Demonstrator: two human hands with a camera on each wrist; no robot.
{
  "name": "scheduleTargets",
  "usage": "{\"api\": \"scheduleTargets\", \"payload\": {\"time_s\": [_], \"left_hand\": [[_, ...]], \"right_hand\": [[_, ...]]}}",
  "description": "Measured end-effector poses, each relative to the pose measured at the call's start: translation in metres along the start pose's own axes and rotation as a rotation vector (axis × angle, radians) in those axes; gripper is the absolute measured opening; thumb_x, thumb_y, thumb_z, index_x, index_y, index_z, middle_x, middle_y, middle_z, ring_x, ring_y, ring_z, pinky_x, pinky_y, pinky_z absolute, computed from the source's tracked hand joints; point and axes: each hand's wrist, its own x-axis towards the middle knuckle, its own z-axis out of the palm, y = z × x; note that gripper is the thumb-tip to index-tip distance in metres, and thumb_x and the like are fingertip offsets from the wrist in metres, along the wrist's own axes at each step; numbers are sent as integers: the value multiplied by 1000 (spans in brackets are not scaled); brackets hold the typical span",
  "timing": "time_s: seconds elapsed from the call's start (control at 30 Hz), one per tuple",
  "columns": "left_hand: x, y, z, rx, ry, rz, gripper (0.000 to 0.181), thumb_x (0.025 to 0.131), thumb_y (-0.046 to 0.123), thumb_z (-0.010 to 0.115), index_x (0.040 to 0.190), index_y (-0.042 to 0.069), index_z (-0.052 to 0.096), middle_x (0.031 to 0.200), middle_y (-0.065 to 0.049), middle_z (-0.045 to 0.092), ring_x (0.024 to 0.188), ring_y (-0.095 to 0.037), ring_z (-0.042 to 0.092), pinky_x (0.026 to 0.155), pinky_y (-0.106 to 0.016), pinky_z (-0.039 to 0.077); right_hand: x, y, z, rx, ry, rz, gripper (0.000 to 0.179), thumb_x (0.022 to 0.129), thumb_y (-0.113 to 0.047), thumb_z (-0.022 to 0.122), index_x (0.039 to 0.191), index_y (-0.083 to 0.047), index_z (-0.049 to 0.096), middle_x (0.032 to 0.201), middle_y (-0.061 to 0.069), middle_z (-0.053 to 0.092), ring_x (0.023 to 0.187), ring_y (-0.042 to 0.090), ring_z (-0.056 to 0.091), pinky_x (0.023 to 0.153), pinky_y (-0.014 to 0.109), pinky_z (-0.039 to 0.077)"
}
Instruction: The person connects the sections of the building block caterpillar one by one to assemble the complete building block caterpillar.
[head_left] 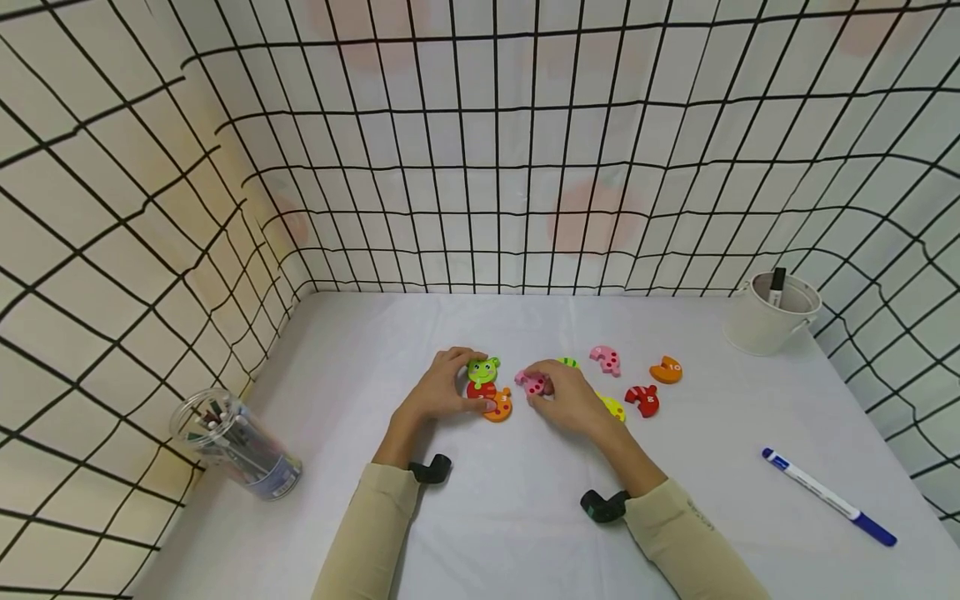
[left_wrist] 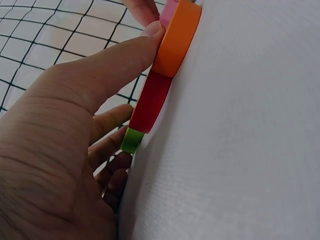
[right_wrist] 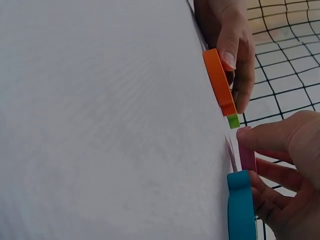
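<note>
My left hand (head_left: 438, 390) holds a short row of caterpillar puzzle pieces on the white tabletop. Its fingers are at the green head piece (head_left: 483, 370) with a face, and the thumb lies on the orange piece (head_left: 498, 407). Between those two is a red piece (left_wrist: 150, 102), touching both. Just to the right, my right hand (head_left: 567, 397) pinches a pink spotted piece (head_left: 529, 382) between thumb and fingers, a small gap from the orange one. A blue piece (right_wrist: 242, 205) stands close beside the right fingers in the right wrist view; the head view hides it.
Right of the hands lie loose green (head_left: 568, 362), yellow (head_left: 613, 407), pink (head_left: 606, 360), red (head_left: 643, 401) and orange (head_left: 666, 370) pieces. A blue-capped marker (head_left: 828, 497), a white bucket (head_left: 757, 323) and a jar of pens (head_left: 243, 450) stand farther out. Black wire mesh (head_left: 495, 167) encloses the table.
</note>
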Motion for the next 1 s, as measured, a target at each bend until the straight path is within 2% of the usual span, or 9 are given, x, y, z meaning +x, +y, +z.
{"api": "scheduleTargets", "payload": {"time_s": [0.2, 0.47, 1.0], "left_hand": [[-1, -2, 0, -14, 1, 1, 77, 77, 44, 87, 146, 26, 56, 152, -3, 50, 143, -28, 39, 118, -57, 38], [-1, -2, -1, -29, 11, 8, 76, 76, 43, 87, 145, 26, 57, 152, -2, 50, 142, -27, 40, 118, -57, 38], [0, -3, 0, -32, 7, 4, 76, 77, 42, 87, 145, 28, 57, 150, -1, 50, 142, -26, 39, 118, -55, 38]], "right_hand": [[1, -3, -1, 12, -19, -31, 44, 93, -19, 77, 135, -19, 65, 132, 2, 66, 103, 20, 59, 92, 39, 57], [6, -7, 2, 25, -60, -85, 44, 93, -18, 77, 135, -20, 65, 141, 3, 64, 108, 20, 61, 96, 42, 57], [7, -14, 5, 12, -135, -126, 42, 94, -13, 74, 135, -15, 65, 135, 2, 66, 99, 15, 58, 89, 34, 54]]}}
